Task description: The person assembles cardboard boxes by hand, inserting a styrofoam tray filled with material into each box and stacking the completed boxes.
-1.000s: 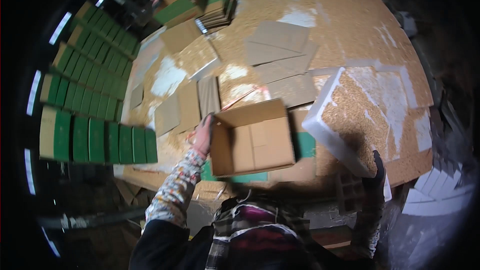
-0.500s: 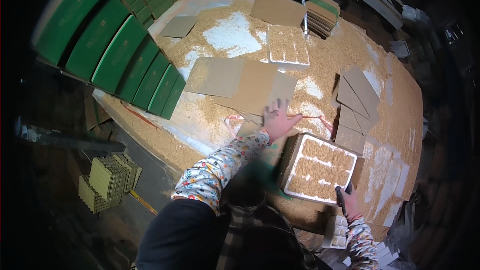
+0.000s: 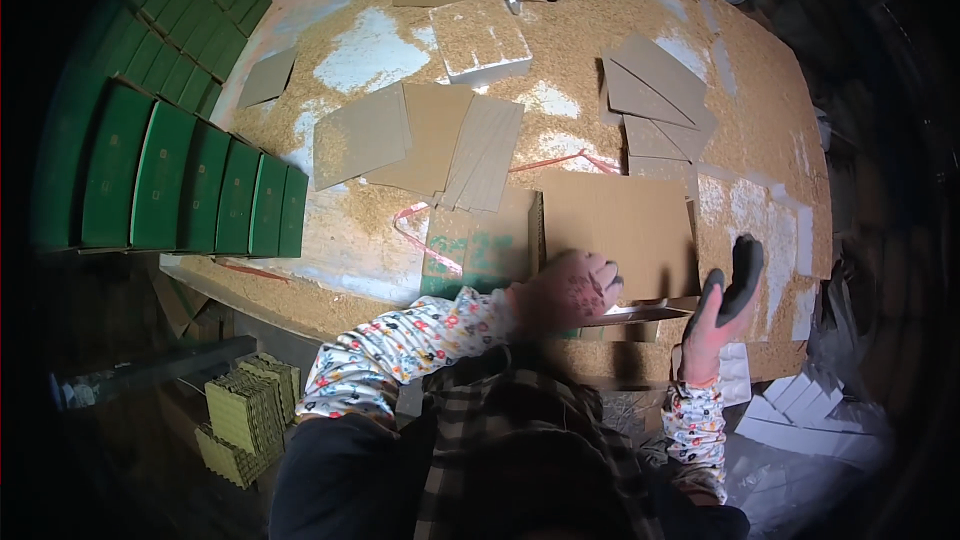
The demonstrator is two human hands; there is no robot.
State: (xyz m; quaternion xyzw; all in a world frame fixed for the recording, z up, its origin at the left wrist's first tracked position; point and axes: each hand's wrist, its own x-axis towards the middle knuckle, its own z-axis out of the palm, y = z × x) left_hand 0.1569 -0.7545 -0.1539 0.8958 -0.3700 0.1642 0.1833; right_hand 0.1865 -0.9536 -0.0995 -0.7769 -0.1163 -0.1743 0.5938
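Observation:
A plain brown cardboard sheet (image 3: 620, 230) lies over the open box in front of me. Below the sheet's near edge shows a strip of the box's front side (image 3: 640, 315). My left hand (image 3: 570, 290), gloved in pink and slightly blurred, is closed with curled fingers over the sheet's near left corner; what it may hold is hidden. Off the box's right side, my right hand (image 3: 725, 305) is raised with thumb and dark-coated fingers apart, holding nothing. Left of the box lies a cardboard piece with green print (image 3: 480, 245).
Sawdust covers much of the table (image 3: 760, 120). Green boxes (image 3: 210, 190) stand in rows at left. A sawdust-covered white foam block (image 3: 485, 40) lies farther back, near loose cardboard sheets (image 3: 380, 135) and red strap (image 3: 560, 162). Yellowish trays (image 3: 245, 410) are stacked below left.
The cardboard sheet now covers the sawdust-filled white tray in the box. My left hand drew nearer and curled; my right hand let go of the box corner. The co-worker's hand left the view.

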